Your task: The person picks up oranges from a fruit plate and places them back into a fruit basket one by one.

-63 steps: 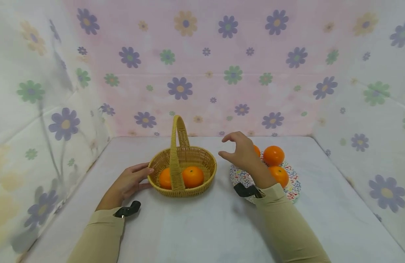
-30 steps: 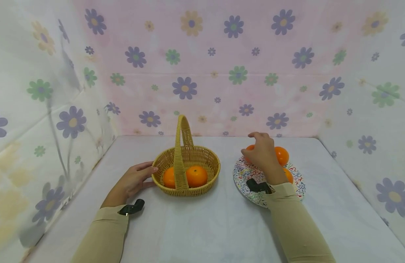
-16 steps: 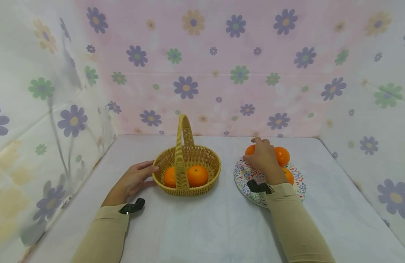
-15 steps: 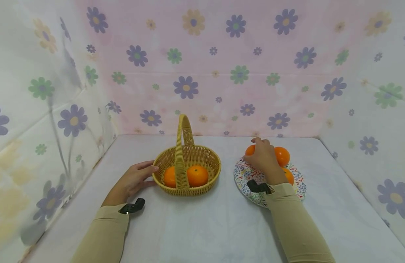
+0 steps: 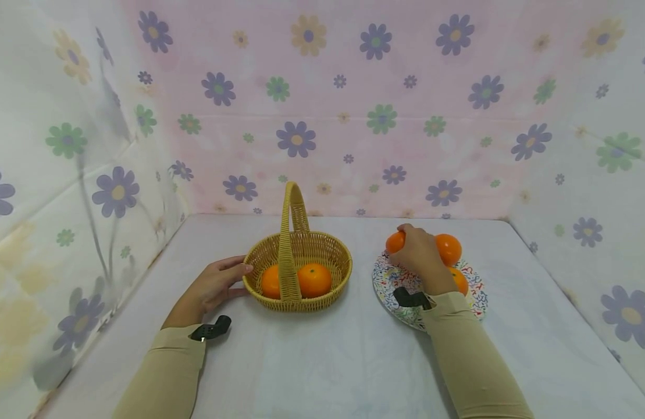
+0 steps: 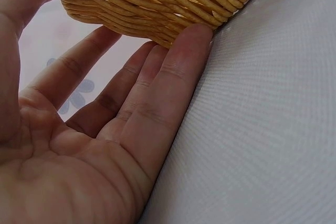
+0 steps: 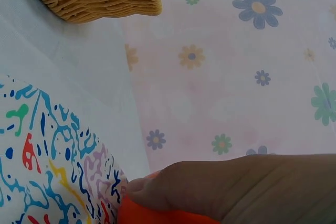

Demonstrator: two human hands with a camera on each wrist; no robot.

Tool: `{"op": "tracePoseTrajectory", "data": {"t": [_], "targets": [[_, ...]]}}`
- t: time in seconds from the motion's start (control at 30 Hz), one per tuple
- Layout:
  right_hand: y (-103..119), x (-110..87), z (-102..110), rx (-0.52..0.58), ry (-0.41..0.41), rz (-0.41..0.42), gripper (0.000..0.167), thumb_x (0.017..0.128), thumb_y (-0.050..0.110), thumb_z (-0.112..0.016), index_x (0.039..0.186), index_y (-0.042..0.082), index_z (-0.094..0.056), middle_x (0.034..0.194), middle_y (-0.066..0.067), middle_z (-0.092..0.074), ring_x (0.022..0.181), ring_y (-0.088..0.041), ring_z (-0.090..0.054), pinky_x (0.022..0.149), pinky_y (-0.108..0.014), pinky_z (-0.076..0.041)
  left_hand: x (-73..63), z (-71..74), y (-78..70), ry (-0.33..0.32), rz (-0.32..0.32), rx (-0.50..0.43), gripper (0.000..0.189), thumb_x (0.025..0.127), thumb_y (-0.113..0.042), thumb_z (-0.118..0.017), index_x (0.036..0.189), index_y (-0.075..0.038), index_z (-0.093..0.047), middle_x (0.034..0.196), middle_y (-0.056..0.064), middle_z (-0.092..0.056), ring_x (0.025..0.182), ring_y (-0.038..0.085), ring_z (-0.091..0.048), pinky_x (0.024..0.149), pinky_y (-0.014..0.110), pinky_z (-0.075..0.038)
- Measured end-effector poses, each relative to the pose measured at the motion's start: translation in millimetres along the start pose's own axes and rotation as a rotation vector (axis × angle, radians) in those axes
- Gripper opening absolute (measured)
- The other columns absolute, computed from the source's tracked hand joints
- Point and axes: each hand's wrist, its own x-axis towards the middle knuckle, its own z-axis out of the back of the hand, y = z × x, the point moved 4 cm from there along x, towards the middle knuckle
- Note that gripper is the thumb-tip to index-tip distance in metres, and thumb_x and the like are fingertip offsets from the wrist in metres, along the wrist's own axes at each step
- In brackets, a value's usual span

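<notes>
Gripping an orange (image 5: 395, 242) at the far left edge of the plate (image 5: 389, 293) with the curled right hand (image 5: 420, 255), and touching, with the left hand (image 5: 211, 286) almost straight-fingered, the basket (image 5: 326, 249), lengthwise sideways, left of this orange.

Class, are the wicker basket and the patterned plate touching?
Apart. The head view shows it plainly: a strip of white cloth separates the basket from the plate.
</notes>
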Motion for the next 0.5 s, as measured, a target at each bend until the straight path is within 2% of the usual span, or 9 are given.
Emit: {"op": "tracePoseTrajectory", "data": {"t": [0.27, 0.37, 0.5], "targets": [[2.0, 0.1, -8.5, 0.008, 0.063, 0.013, 0.083, 0.085, 0.026, -0.084, 0.156, 0.017, -0.042, 0.136, -0.02, -0.054, 0.117, -0.038, -0.053, 0.106, -0.059, -0.051, 1.4, -0.1, 0.2, 0.004, -0.006, -0.001, 0.069, 0.099, -0.03, -0.072, 0.158, -0.007, -0.042, 0.163, 0.016, -0.039, 0.143, 0.033, -0.048, 0.098, 0.047, -0.06], [2.1, -0.4, -9.4, 0.025, 0.078, -0.008, 0.089, 0.084, 0.03, -0.085, 0.157, 0.013, -0.037, 0.135, -0.02, -0.055, 0.116, -0.038, -0.055, 0.107, -0.058, -0.051, 1.0, 0.3, 0.7, 0.004, -0.006, 0.006, 0.071, 0.098, -0.032, -0.073, 0.158, -0.008, -0.042, 0.163, 0.016, -0.04, 0.142, 0.032, -0.049, 0.098, 0.046, -0.06], [1.1, -2.0, -7.8, 0.084, 0.088, -0.074, 0.093, 0.081, 0.034, -0.088, 0.149, 0.006, -0.031, 0.127, -0.021, -0.059, 0.11, -0.037, -0.058, 0.105, -0.056, -0.053, -0.1, 0.7, 1.4, 0.001, -0.006, 0.007, 0.073, 0.097, -0.033, -0.075, 0.157, -0.008, -0.043, 0.163, 0.015, -0.041, 0.138, 0.029, -0.053, 0.098, 0.046, -0.06]]}}
